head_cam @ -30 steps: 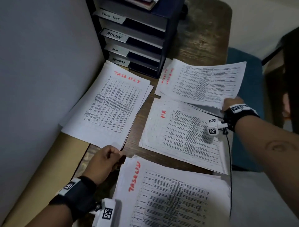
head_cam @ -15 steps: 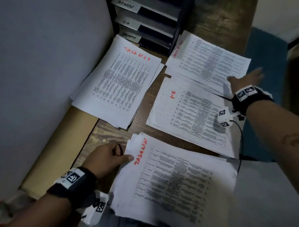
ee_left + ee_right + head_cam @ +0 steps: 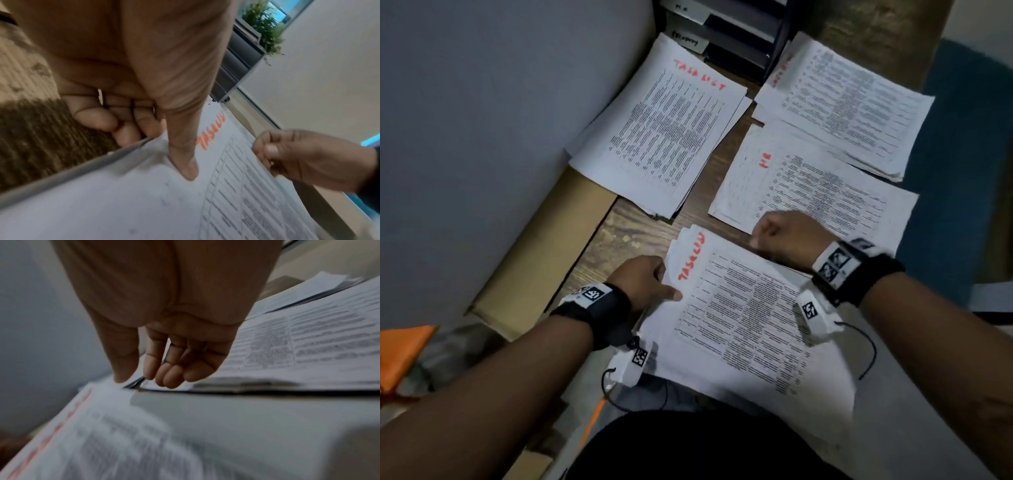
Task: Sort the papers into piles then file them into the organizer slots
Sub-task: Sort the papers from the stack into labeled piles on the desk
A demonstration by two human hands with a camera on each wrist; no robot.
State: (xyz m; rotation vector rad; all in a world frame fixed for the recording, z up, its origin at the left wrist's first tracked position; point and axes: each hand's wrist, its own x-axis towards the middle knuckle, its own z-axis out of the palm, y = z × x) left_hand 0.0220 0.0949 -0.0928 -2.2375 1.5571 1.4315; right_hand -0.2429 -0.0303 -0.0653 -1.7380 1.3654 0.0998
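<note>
Four paper piles lie on the wooden table [image 3: 619, 236]. The nearest pile [image 3: 739, 308] has a red heading and hangs over the table's front edge. My left hand [image 3: 667, 284] grips its left edge, thumb [image 3: 185, 165] on top and fingers [image 3: 127, 129] curled underneath. My right hand [image 3: 763, 236] hovers at this pile's far edge, loosely curled and holding nothing; its fingertips [image 3: 168, 378] hang just above the edge of the pile beyond. Farther off lie the "TASK LIST" pile [image 3: 664, 126], the pile with a short red mark [image 3: 825, 192] and the far right pile [image 3: 852, 106]. The dark organizer [image 3: 739, 31] stands at the back.
A grey partition [image 3: 482, 120] runs along the left, with a brown cardboard strip [image 3: 544, 253] at its foot. A blue chair [image 3: 969, 154] is to the right of the table. Something orange [image 3: 400, 353] shows at the lower left. A green plant [image 3: 265, 27] tops the organizer.
My right hand has left the far right pile and come back to the near pile's far edge. My left thumb now lies on the near pile. The head camera has tilted down.
</note>
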